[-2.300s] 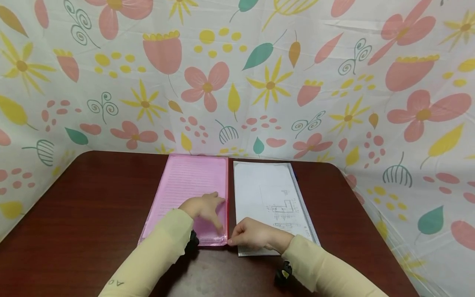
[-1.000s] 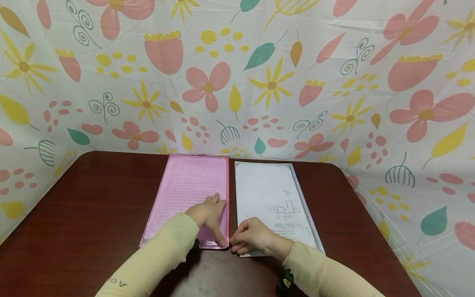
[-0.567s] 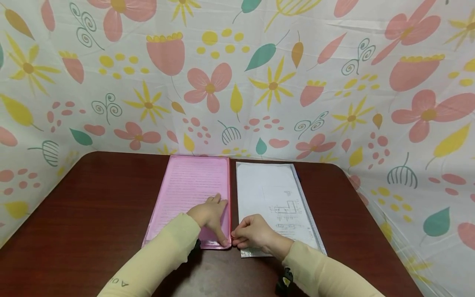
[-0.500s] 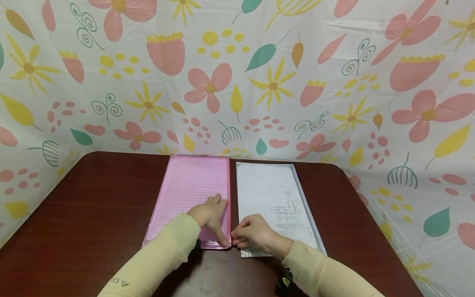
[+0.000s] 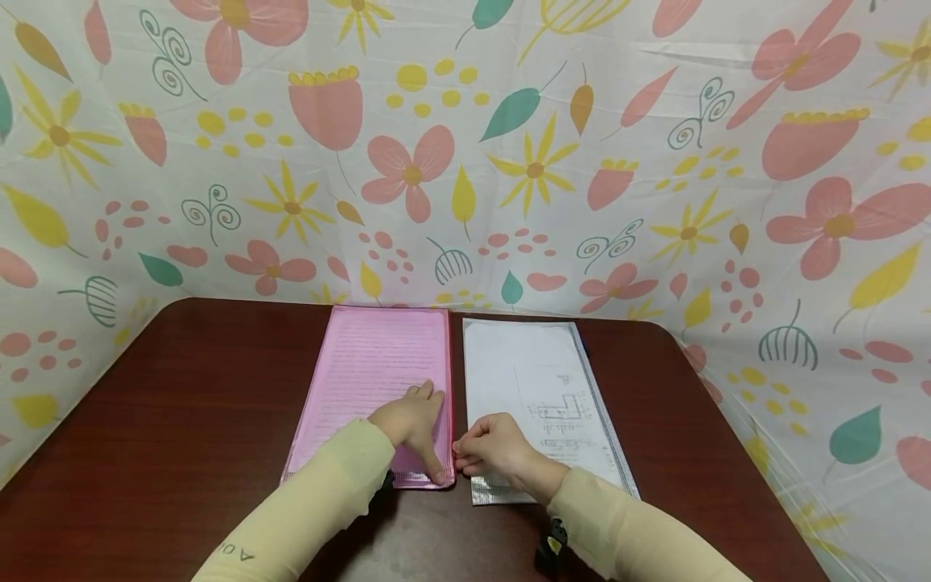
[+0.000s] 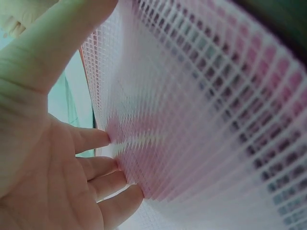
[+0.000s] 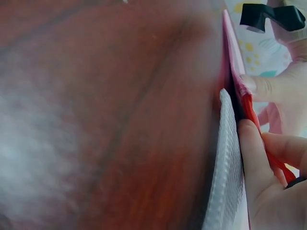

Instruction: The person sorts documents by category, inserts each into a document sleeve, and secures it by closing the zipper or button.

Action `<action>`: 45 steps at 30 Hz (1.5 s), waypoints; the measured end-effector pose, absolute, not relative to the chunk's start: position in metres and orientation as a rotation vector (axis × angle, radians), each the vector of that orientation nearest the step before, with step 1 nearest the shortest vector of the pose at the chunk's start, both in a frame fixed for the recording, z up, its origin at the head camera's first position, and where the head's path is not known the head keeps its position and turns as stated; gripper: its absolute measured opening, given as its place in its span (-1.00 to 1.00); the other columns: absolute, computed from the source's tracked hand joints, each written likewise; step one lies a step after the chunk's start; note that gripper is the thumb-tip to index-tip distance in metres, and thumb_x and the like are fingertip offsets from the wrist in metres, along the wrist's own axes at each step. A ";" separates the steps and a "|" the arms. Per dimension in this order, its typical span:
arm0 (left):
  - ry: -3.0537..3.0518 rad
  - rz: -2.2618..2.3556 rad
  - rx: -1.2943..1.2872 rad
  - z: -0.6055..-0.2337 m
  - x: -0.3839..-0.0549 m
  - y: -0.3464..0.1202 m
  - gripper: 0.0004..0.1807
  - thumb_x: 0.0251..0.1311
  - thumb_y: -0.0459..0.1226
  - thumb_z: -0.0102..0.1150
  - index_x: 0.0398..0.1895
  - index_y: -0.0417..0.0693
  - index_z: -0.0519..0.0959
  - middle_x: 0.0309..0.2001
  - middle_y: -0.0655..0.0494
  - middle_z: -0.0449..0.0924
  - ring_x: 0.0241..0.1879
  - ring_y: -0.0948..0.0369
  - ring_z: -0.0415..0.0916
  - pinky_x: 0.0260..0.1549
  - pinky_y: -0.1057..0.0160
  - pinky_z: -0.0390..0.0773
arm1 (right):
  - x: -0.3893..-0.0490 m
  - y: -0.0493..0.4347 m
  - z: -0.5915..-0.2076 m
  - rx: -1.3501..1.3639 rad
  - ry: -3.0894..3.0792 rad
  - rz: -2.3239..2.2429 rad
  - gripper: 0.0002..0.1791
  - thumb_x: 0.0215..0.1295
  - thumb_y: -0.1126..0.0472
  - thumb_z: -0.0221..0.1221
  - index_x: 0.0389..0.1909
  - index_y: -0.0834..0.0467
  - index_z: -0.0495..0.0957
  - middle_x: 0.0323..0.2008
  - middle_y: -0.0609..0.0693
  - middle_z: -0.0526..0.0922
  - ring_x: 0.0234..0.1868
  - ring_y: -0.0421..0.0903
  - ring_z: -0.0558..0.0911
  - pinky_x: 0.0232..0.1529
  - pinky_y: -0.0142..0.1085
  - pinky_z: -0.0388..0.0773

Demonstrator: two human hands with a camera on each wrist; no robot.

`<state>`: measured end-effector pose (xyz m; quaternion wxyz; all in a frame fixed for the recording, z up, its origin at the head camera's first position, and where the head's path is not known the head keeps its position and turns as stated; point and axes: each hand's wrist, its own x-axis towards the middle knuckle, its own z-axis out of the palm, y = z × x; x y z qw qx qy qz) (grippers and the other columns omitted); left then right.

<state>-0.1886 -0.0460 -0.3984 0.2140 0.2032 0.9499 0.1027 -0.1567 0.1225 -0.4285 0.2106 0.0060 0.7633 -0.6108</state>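
Observation:
A pink mesh zip pouch (image 5: 378, 347) lies flat on the table, with lined paper showing through it. My left hand (image 5: 414, 420) rests on its lower right part, fingers spread and fairly straight, thumb at the bottom corner. In the left wrist view, the fingertips (image 6: 136, 190) touch the mesh. The right hand (image 5: 502, 449) is at the pouch's right edge, just above that corner, thumb and finger pinching at the red zipper (image 7: 250, 109). Those fingers hide the zipper's pull. Under the right hand lies a white mesh pouch (image 5: 524, 356) with a printed drawing inside.
Both pouches lie side by side on a dark brown wooden table (image 5: 204, 404), a narrow gap between them. A flower-patterned cloth (image 5: 407, 267) hangs behind the table and along its sides. Dark straps (image 5: 554, 543) sit at the wrists.
The right hand has moved slightly up along the pouch's right edge from the bottom corner. The left thumb has come down onto that corner; the rest of the left hand has hardly moved.

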 end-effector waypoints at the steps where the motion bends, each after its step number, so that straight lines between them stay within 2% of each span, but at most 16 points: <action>1: 2.636 0.286 0.563 -0.399 -0.189 -0.046 0.48 -0.68 0.24 0.58 0.42 -0.20 0.06 0.45 -0.21 -0.02 0.42 -0.05 -0.01 0.32 0.03 0.24 | -0.158 0.122 -0.429 0.016 2.130 -1.695 -0.93 0.12 0.45 0.16 -0.42 0.43 0.51 -0.39 0.25 0.72 -0.56 -0.15 0.68 -0.45 -0.27 0.66; 13: 2.680 0.220 0.571 -0.403 -0.187 -0.042 0.55 -0.77 0.26 0.57 0.42 -0.25 0.04 0.45 -0.26 -0.03 0.42 -0.08 0.01 0.29 0.01 0.28 | -0.173 0.117 -0.430 0.037 2.207 -1.676 -0.89 0.15 0.43 0.18 -0.39 0.46 0.54 -0.46 0.29 0.70 -0.57 -0.14 0.68 -0.47 -0.27 0.66; 20: 2.678 0.200 0.555 -0.401 -0.187 -0.042 0.57 -0.74 0.25 0.57 0.45 -0.26 -0.02 0.47 -0.24 -0.08 0.44 -0.07 -0.05 0.34 0.04 0.21 | -0.187 0.112 -0.428 0.058 2.234 -1.669 -0.90 0.14 0.45 0.19 -0.39 0.46 0.55 -0.49 0.28 0.70 -0.58 -0.16 0.66 -0.46 -0.28 0.66; 35: 2.641 0.167 0.571 -0.395 -0.194 -0.044 0.46 -0.67 0.13 0.62 0.44 -0.19 0.05 0.41 -0.18 0.06 0.39 -0.04 0.06 0.28 0.03 0.29 | -0.202 0.108 -0.430 0.140 2.228 -1.706 -0.91 0.14 0.45 0.20 -0.38 0.45 0.54 -0.55 0.21 0.69 -0.60 -0.16 0.65 -0.44 -0.27 0.66; 45: 2.653 0.127 0.584 -0.397 -0.193 -0.041 0.48 -0.72 0.16 0.61 0.43 -0.20 0.07 0.41 -0.19 0.07 0.38 -0.02 0.08 0.26 0.06 0.32 | -0.210 0.107 -0.429 0.128 2.269 -1.699 -0.91 0.14 0.47 0.19 -0.39 0.48 0.54 -0.47 0.35 0.67 -0.58 -0.12 0.66 -0.42 -0.22 0.67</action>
